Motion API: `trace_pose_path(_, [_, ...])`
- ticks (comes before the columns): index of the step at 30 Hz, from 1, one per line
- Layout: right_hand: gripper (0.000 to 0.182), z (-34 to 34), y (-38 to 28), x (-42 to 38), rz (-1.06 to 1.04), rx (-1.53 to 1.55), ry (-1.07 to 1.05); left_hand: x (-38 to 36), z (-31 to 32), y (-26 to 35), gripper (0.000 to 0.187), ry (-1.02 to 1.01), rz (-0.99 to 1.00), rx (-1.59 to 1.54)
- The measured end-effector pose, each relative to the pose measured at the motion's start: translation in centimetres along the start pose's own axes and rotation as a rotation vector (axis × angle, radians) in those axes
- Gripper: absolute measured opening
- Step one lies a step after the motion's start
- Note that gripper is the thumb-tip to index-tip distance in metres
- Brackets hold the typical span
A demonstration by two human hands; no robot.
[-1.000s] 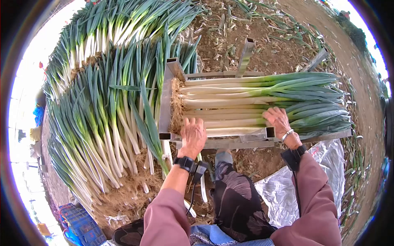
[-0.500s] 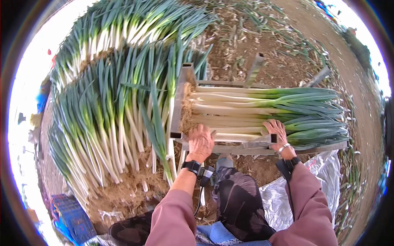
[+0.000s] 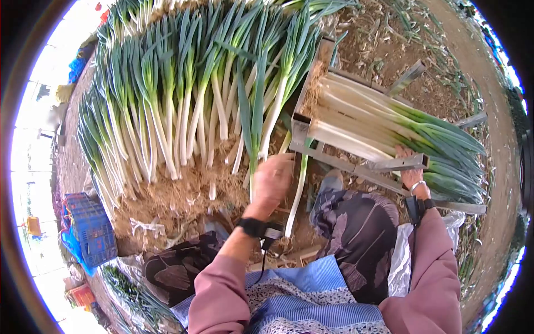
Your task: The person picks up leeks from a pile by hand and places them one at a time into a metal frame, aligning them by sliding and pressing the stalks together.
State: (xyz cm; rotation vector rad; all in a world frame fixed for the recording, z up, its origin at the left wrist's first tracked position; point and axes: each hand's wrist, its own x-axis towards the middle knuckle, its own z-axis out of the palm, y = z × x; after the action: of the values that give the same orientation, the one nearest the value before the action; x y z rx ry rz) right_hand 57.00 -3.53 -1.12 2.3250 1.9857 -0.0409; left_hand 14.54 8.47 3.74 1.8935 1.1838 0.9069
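A bundle of long green onions (image 3: 361, 119) lies in a metal frame (image 3: 384, 181), roots against its left end plate and green leaves sticking out to the right. My right hand (image 3: 410, 170) rests on the near side of this bundle, behind a raised metal bar, its fingers laid over the stalks. My left hand (image 3: 272, 181), smeared by motion, is off the frame, at the lower ends of loose green onions (image 3: 275, 122). Whether it grips any stalk cannot be made out. A single white stalk (image 3: 298, 192) leans just right of it.
A large pile of green onions (image 3: 167, 111) stands at the left, roots toward me. A blue crate (image 3: 92, 231) sits at lower left. Silver sheeting (image 3: 400, 259) lies beside my right knee. Leaf scraps litter the soil (image 3: 384, 50) beyond the frame.
My left hand has left the bundle in the frame and moved left toward the pile. My right hand stays on the bundle. The view has turned left, so the frame appears farther right and tilted.
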Motion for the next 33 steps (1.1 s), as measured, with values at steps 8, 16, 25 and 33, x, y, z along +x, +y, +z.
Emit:
trace_pose_path(8, [0.040,0.7,1.0,0.1,-0.009,-0.147,-0.048,-18.2,-4.1,-25.9,0.027,0.077,-0.925,-0.190])
trace_pose_path(16, [0.039,0.6,0.9,-0.1,-0.025,-0.230,-0.011,-16.6,2.8,-18.9,0.051,0.111,-0.873,0.229])
trace_pose_path(25, [0.038,1.1,-0.4,-0.2,0.009,-0.213,0.000,-9.6,0.2,-7.1,0.022,0.496,-0.548,-0.279])
trace_pose_path(33, [0.050,-1.4,-2.4,-0.7,0.188,-0.037,0.026,1.2,-4.4,10.2,0.024,0.386,-0.009,-0.219])
